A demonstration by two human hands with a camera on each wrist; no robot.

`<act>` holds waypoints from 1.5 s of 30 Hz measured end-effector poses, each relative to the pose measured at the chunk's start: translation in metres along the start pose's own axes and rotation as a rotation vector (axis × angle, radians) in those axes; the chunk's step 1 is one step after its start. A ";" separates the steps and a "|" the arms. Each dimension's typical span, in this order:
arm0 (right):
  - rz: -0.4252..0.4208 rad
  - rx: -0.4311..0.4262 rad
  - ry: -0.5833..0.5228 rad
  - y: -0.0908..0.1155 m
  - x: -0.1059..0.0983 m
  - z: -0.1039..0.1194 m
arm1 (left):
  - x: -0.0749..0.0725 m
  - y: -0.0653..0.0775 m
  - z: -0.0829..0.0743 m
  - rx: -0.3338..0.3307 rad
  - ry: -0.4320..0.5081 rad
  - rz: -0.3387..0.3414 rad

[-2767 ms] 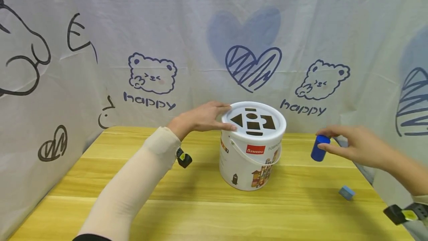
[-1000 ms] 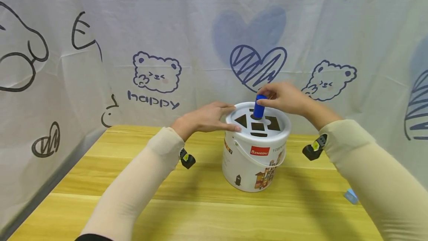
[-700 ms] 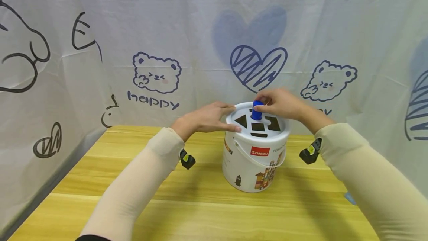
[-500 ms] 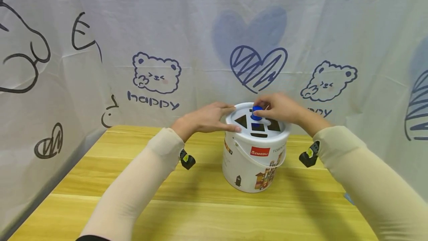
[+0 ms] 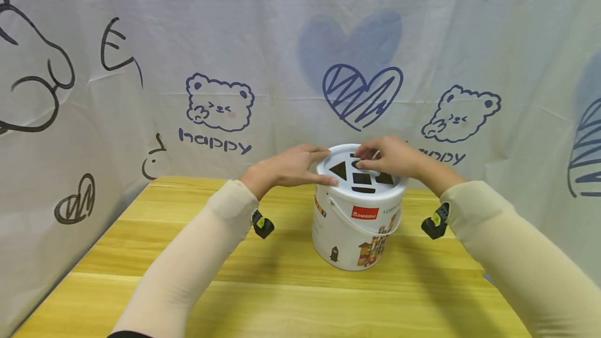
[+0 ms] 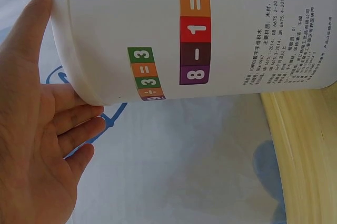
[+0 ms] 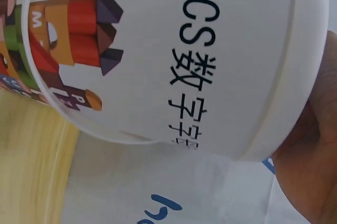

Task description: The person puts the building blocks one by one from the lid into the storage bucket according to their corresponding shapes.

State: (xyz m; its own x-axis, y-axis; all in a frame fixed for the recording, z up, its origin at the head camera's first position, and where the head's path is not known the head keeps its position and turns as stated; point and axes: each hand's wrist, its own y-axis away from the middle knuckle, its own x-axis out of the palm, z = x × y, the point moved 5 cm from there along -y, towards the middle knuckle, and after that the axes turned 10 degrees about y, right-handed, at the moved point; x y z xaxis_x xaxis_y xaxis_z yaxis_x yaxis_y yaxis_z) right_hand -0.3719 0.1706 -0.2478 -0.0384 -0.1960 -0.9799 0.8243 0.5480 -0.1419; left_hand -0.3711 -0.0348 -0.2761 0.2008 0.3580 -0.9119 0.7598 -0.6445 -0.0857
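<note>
A white toy-block bucket (image 5: pixel 349 233) stands upright, its lid (image 5: pixel 371 190) cut with several shaped holes: triangle, square, slots and a round one. Against the lid's left rim rests my left hand (image 5: pixel 293 166), thumb on top and fingers spread to the far side; in the left wrist view, that hand (image 6: pixel 42 124) lies along the rim. My right hand (image 5: pixel 392 158) hovers close over the lid's back right, thumb and fingertips at the round hole, with nothing visible between them. In the right wrist view the bucket's wall (image 7: pixel 237 66) covers most of that hand (image 7: pixel 310 166).
A sliver of a light blue block (image 5: pixel 488 277) shows beside the right sleeve, which hides the rest of it. The yellow wooden table (image 5: pixel 225 286) carries the bucket near its back edge. Behind hangs a white cloth (image 5: pixel 277 40) with bear and heart drawings.
My right hand has brought a blue cylinder from the right to the lid and lowered it into the round hole; the cylinder is now out of sight. The left hand stays on the rim.
</note>
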 end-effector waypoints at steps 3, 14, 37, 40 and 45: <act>-0.001 -0.011 -0.012 0.005 -0.003 0.000 | 0.001 0.000 0.000 0.003 -0.001 -0.002; -0.055 0.017 -0.003 0.041 -0.024 -0.011 | 0.000 0.000 -0.001 0.006 0.008 -0.006; -0.138 0.042 0.083 0.141 -0.019 -0.054 | 0.001 0.000 -0.001 0.023 0.001 -0.007; -0.161 0.051 0.108 0.154 -0.014 -0.063 | 0.000 0.000 -0.001 0.022 0.001 -0.008; -0.204 0.061 0.160 0.176 -0.002 -0.078 | 0.000 0.000 -0.001 0.020 0.005 -0.006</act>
State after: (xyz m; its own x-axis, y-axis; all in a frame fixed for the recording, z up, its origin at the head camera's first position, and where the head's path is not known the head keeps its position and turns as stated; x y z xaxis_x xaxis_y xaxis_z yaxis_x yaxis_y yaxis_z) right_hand -0.2707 0.3307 -0.2821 -0.2922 -0.1632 -0.9423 0.8229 0.4592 -0.3347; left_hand -0.3707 -0.0343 -0.2758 0.1988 0.3653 -0.9094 0.7483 -0.6558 -0.0998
